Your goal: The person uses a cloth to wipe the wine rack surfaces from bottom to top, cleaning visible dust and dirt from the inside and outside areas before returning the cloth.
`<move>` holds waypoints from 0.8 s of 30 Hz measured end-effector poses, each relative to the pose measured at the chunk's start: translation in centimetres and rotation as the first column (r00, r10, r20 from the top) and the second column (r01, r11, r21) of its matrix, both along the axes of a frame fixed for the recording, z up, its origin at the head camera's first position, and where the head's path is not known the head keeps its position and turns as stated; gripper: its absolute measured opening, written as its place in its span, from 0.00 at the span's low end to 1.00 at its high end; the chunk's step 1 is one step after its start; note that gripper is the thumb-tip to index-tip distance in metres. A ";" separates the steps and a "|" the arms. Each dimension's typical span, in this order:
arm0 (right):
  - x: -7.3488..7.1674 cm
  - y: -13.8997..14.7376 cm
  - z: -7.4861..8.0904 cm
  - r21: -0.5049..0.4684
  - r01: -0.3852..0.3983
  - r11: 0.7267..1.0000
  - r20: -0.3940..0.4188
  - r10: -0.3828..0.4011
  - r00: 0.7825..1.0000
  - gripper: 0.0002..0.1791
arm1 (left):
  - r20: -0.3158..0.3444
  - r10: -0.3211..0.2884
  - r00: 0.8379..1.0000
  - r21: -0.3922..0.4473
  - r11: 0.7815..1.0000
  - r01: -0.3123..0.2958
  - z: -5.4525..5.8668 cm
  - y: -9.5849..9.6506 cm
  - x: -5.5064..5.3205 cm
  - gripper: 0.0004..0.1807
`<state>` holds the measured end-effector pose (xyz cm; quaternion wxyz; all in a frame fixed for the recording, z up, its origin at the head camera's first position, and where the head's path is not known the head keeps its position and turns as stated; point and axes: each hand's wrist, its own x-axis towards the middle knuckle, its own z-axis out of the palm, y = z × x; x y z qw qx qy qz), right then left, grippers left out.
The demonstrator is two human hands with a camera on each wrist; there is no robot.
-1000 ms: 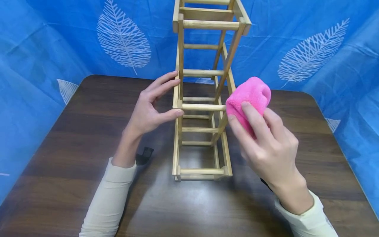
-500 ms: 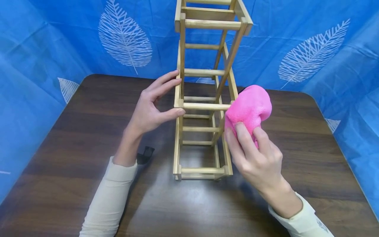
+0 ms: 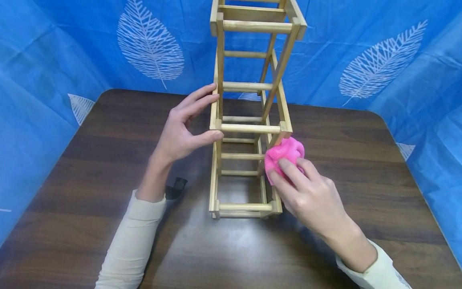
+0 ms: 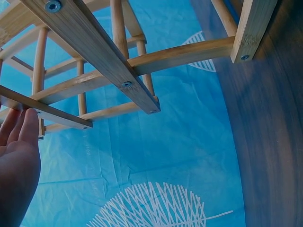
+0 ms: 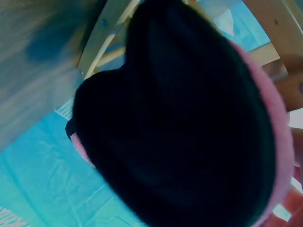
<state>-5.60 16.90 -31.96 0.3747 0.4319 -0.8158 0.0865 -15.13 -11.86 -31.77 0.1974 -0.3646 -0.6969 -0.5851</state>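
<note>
A tall wooden rack point(image 3: 250, 128) with several tiers of rungs stands on the dark table. My left hand point(image 3: 182, 130) rests against the left side of its middle tier, fingertips at the side rail and thumb at the front corner. In the left wrist view the fingers point(image 4: 29, 125) touch a wooden bar. My right hand point(image 3: 312, 196) grips a bunched pink cloth point(image 3: 285, 154) against the right front post, just below the middle tier. A dark, shadowed face of the cloth point(image 5: 189, 123) fills most of the right wrist view and hides much of the rack.
The brown wooden table point(image 3: 108, 168) reaches back to a blue curtain point(image 3: 317, 52) with white leaf prints, which also hangs at both sides. A black strap end point(image 3: 177, 188) shows beside the left wrist. The rack's top tier rises out of the head view.
My right hand has carried the pink cloth downward, from the right corner of the middle tier to the post beneath it. The left hand stays in place on the rack.
</note>
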 end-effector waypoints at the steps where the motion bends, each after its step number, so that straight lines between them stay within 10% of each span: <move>1: 0.0 0.1 0.1 -0.014 -0.003 1.000 0.013 0.003 1.000 0.13 | 0.005 0.002 1.000 0.001 1.000 -0.002 0.0 0.0 0.0 0.44; 7: 0.0 0.4 1.2 -0.198 -0.005 0.980 -0.036 -0.003 0.999 0.13 | 0.029 0.002 1.000 -0.001 1.000 -0.002 0.1 0.0 0.1 0.44; 16: -0.6 1.3 2.8 -0.473 -0.042 0.880 -0.066 0.013 0.998 0.15 | 0.013 0.010 1.000 -0.043 0.999 -0.010 0.4 -0.1 -0.1 0.43; 21: -0.8 1.8 3.0 -0.570 -0.022 0.821 -0.050 -0.008 0.999 0.14 | 0.121 0.070 0.990 -0.087 0.994 -0.060 1.6 -0.3 1.0 0.41; 24: -0.8 2.0 2.9 -0.564 0.012 0.826 -0.005 -0.018 1.000 0.15 | 0.248 0.167 0.954 -0.137 0.981 -0.136 2.7 -0.2 2.5 0.43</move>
